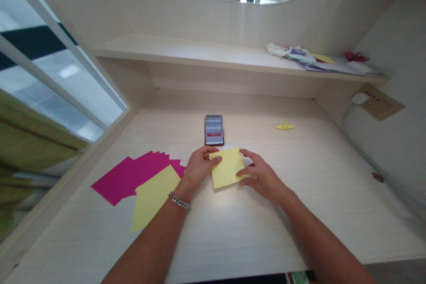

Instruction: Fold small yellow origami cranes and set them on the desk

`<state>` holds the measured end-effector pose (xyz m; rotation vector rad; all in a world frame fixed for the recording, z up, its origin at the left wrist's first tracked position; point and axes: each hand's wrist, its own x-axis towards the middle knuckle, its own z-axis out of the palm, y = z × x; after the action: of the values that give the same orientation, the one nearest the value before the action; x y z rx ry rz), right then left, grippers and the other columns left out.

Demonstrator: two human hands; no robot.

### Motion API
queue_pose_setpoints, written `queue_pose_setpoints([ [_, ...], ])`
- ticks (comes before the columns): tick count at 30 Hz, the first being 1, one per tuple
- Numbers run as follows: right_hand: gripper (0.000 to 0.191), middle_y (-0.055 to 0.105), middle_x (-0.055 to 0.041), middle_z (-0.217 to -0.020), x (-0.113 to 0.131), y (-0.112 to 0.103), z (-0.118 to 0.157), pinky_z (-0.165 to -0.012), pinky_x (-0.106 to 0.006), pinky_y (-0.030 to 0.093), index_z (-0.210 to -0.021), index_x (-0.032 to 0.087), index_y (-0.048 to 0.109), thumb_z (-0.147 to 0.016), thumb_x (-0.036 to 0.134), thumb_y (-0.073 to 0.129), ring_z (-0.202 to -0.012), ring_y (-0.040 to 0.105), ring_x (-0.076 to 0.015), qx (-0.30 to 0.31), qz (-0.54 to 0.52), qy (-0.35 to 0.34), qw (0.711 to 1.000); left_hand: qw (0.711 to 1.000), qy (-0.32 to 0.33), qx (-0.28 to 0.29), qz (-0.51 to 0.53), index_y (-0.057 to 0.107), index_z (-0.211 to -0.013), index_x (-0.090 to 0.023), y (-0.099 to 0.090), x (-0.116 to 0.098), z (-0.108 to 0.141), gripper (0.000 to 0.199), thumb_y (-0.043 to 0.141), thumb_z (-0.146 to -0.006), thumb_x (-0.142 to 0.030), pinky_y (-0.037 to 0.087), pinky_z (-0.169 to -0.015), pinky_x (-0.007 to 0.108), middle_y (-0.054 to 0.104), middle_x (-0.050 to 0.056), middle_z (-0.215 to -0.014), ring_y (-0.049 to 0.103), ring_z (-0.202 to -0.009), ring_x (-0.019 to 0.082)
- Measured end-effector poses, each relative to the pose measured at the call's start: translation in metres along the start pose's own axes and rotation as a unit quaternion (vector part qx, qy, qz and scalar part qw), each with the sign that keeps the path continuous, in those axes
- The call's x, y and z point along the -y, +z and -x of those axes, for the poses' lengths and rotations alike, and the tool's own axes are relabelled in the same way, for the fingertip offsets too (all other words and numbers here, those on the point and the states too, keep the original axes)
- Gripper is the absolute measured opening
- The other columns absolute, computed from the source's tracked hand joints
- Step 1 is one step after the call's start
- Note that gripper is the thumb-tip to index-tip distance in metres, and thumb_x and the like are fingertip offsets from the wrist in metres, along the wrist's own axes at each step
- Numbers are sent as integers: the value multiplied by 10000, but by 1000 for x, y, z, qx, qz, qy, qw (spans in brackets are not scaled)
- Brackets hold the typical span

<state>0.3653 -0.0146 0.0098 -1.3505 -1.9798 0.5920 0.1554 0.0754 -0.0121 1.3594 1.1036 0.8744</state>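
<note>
Held sheet between left hand and right hand, over desk. Phone on desk, just behind held sheet. Folded paper figure on desk, behind and right of right hand. Fanned sheets on desk, left of left hand; loose sheet overlapping their front side, partly behind left wrist. Shelf along back, above desk; paper pile on its right end. Socket on right wall, plug in it, cable running down and forward.

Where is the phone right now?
In the head view, the phone lies near the middle of the desk, just beyond the left hand and the held paper, and left of the yellow crane.
</note>
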Motion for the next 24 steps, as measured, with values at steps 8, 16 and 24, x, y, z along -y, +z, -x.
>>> queue_pose_setpoints([
  [8,124,526,-79,-1281,-5,6,-19,-869,-331,475,-840,214,694,-768,306,652,-1100,549,-207,-70,-158,112,979,996,14,73,47,597,-893,-180,8,-11,10,209,673,-705,-234,512,-609,286,689,33,-801,650,-681,166],
  [16,183,651,-14,-683,-7,15,-20,-548,-245,434,-858,187,704,-715,299,682,-575,545,-130,-131,-193,189,954,993,-10,75,89,648,-893,-151,10,-17,16,245,605,-782,-366,516,-648,295,688,64,-851,640,-728,167],
  [24,185,697,-26,-757,-1,10,-14,-601,-259,430,-904,207,728,-749,274,651,-642,574,-143,-108,-145,192,965,992,31,71,-98,692,-976,-175,11,-26,25,328,678,-722,-382,480,-628,267,708,54,-846,612,-702,160],
])
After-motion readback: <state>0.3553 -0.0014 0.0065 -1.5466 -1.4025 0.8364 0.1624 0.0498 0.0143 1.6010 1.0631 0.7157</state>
